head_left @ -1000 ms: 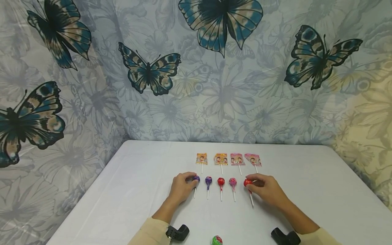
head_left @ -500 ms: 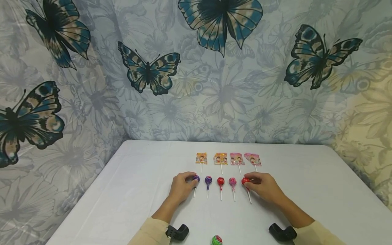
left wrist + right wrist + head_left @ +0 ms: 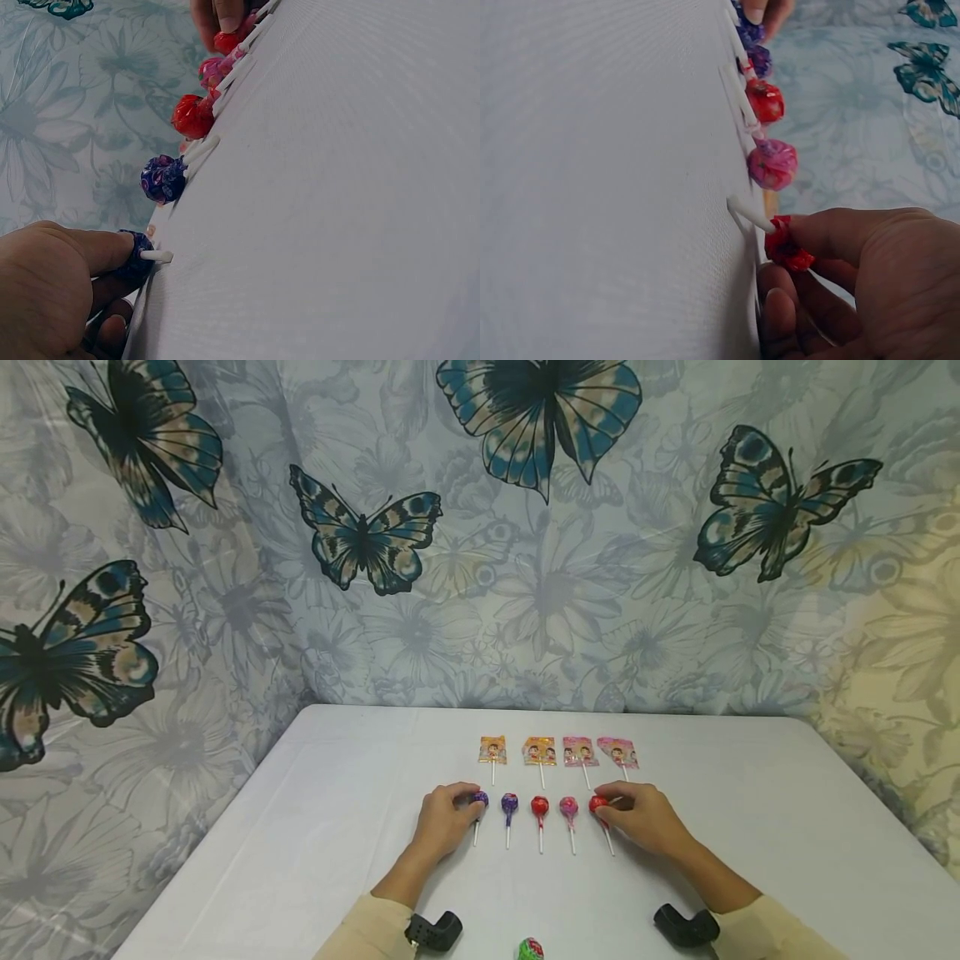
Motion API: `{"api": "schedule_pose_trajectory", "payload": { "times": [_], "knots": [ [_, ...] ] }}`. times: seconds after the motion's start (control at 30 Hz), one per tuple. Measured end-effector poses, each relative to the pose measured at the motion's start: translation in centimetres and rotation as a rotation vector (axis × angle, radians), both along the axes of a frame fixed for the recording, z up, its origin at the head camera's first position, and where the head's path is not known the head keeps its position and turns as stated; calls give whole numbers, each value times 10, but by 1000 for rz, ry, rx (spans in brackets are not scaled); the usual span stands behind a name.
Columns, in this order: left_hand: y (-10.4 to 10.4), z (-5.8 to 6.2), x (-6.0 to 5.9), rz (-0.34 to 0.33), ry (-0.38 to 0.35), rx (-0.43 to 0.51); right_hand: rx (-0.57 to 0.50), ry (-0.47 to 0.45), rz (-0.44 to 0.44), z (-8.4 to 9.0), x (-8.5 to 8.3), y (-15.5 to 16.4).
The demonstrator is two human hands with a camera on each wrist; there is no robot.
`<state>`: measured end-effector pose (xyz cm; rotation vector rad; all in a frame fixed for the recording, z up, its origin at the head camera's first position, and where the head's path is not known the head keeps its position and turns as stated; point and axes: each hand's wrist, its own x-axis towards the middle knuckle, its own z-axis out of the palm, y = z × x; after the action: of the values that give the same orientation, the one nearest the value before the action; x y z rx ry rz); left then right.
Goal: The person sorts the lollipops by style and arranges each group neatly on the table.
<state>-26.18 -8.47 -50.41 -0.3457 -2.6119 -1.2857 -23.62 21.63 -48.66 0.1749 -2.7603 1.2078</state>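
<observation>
A row of round lollipops lies on the white table (image 3: 337,827). My left hand (image 3: 442,820) pinches the leftmost purple lollipop (image 3: 481,798) (image 3: 139,255) by its head. My right hand (image 3: 645,818) pinches the rightmost red lollipop (image 3: 597,804) (image 3: 786,246). Between them lie a purple lollipop (image 3: 510,801) (image 3: 163,178), a red lollipop (image 3: 539,807) (image 3: 192,116) and a pink lollipop (image 3: 568,807) (image 3: 772,163). Behind this row lie several flat wrapped lollipops (image 3: 540,750) on sticks.
A green and red lollipop (image 3: 530,949) sits at the table's near edge, between my forearms. A butterfly-print curtain (image 3: 480,527) hangs behind the table and along both sides. Black wrist camera mounts (image 3: 435,931) show at both sleeves.
My right hand has slid the red lollipop a little left and back, closer to the pink one. The left hand has stayed on the purple lollipop.
</observation>
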Motion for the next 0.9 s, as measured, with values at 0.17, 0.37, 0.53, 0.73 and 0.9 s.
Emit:
{"api": "schedule_pose_trajectory", "payload": {
  "times": [0.17, 0.37, 0.53, 0.73, 0.9],
  "knots": [
    [0, -1, 0, 5, 0, -4, 18, -10, -11, -1, -1, -1],
    [0, -1, -1, 1, 8, 1, 30, -18, -19, 1, -1, -1],
    [0, -1, -1, 5, 3, -4, 39, -36, -29, 4, 0, -1],
    [1, 0, 0, 2, -8, -4, 29, -51, -61, 11, 5, 5],
    [0, 0, -1, 7, -9, -8, 9, -30, -80, 16, 12, 13]
  ]
}}
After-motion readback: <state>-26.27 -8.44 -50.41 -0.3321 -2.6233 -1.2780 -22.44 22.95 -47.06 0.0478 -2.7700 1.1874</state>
